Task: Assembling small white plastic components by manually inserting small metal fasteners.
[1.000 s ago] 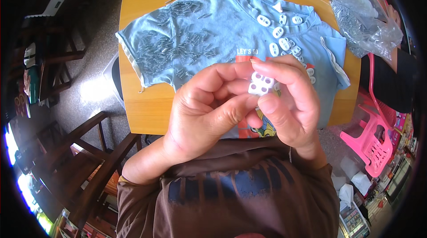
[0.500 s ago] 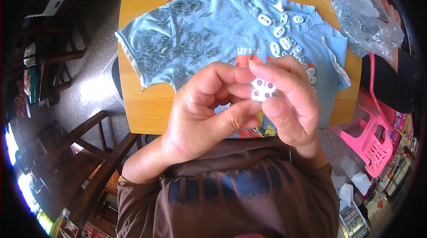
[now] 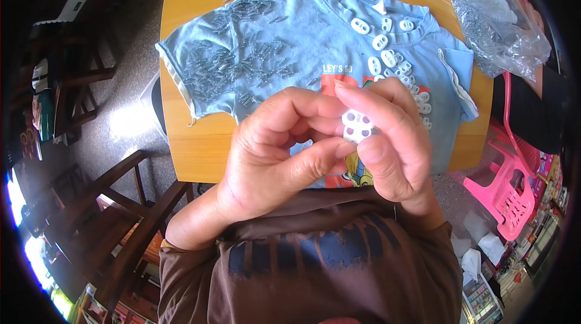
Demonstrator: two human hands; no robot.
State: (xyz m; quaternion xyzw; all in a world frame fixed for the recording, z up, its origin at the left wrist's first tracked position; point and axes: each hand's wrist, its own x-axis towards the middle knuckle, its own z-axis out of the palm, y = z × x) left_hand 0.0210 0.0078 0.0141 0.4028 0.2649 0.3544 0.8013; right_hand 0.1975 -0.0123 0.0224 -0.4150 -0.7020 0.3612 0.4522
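Above the blue T-shirt (image 3: 339, 39), both my hands pinch a small white plastic cord lock (image 3: 358, 126) with several dark round holes facing up. The fingertips of my left hand (image 3: 284, 148) press on its left side. On its right side are the thumb and curled fingers of my right hand (image 3: 399, 136). Part of the piece is hidden by the fingers. Many small metal springs (image 3: 212, 69) lie spread over the shirt's left sleeve side. Similar white two-holed plastic pieces (image 3: 388, 57) are scattered near its collar and on the right, some behind my right hand.
The shirt lies on a wooden table (image 3: 200, 154). Clear plastic bags (image 3: 499, 27) with white pieces and springs rest at the table's far right, beside another person's arm. A pink plastic chair (image 3: 508, 197) stands right, a dark wooden chair (image 3: 133, 203) left.
The white cord lock has tilted slightly between my fingertips, its holes showing a little differently. My hands have barely shifted; the shirt, springs and loose pieces stay in place.
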